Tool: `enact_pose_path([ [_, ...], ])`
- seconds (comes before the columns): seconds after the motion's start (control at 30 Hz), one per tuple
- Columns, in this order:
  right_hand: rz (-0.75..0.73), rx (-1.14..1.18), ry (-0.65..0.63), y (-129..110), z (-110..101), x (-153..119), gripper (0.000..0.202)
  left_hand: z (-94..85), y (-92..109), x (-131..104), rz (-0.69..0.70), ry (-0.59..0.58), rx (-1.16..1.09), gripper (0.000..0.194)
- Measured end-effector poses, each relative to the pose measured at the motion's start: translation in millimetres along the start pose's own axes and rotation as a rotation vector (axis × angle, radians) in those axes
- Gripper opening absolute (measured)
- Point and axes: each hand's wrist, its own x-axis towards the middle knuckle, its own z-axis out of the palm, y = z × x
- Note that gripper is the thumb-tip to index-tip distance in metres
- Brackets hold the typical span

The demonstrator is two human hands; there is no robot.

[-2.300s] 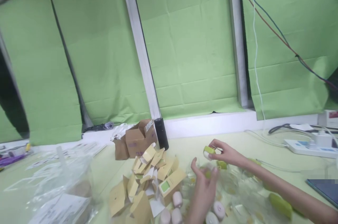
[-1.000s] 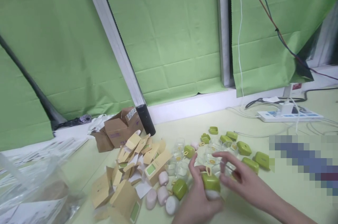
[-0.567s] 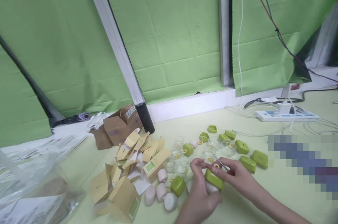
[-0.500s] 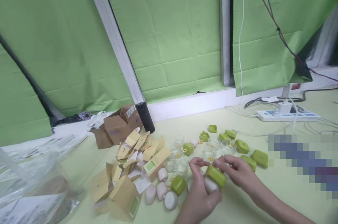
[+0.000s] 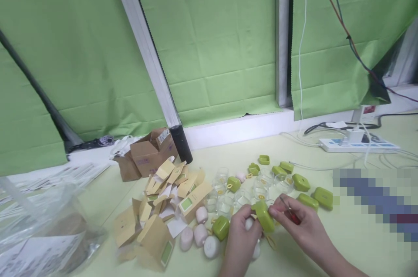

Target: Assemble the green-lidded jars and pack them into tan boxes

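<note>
My left hand (image 5: 243,235) is closed round a green plastic housing (image 5: 265,217), which it holds tilted above the table. My right hand (image 5: 302,224) grips a small screwdriver with a red handle (image 5: 294,217); part of its thin metal shaft shows near the fingertips. The right fingertips are close beside the housing. Below the hands lies a yellow loop strap (image 5: 271,242). White rounded parts are partly hidden behind my left fingers. To the left stand a green case (image 5: 221,228) and several pale pink and white rounded units, one of them a white unit (image 5: 211,247).
Clear plastic cups (image 5: 261,190) and green shells (image 5: 300,182) spread beyond the hands. Opened yellow cartons (image 5: 155,242) pile at the left, with a brown cardboard box (image 5: 146,155) behind. A power strip (image 5: 329,145) with cables lies at back right. A plastic bag (image 5: 88,242) sits front left.
The green housing has been turned in my left hand and now stands more upright. My right hand has drawn slightly right, and the red-handled screwdriver now shows in it.
</note>
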Motion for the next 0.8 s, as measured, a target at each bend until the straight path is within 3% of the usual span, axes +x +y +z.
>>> enact_pose_path([
  [0.13, -0.023, -0.058, 0.027, 3, -1, 3, 0.040, 0.6, 0, 1, -0.010, 0.045, -0.007, 0.014],
  [0.33, 0.000, 0.033, -0.146, -12, -5, 4, 0.030, 0.9, 0, 4, -0.098, 0.060, -0.131, 0.026],
  [0.43, 0.066, 0.053, -0.182, -15, 1, -1, 0.030, 1.0, -1, 4, -0.031, 0.084, -0.118, 0.016],
  [0.53, 0.080, 0.056, -0.133, -14, 1, 6, 0.035, -3.4, 0, 9, 0.044, 0.104, 0.055, 0.010],
  [0.6, 0.067, -0.060, -0.076, -12, -8, 23, 0.035, -10.8, 4, 22, 0.071, 0.117, 0.317, 0.009],
  [0.67, 0.017, -0.320, -0.046, -8, -23, 47, 0.039, -20.8, 12, 45, 0.104, 0.149, 0.596, 0.008],
  [0.7, -0.039, -0.525, -0.069, -6, -31, 59, 0.036, -25.9, 16, 60, 0.117, 0.163, 0.656, 0.006],
  [0.8, -0.044, -0.687, -0.103, 3, -45, 88, 0.023, -37.5, 25, 110, 0.073, 0.106, 0.826, 0.013],
])
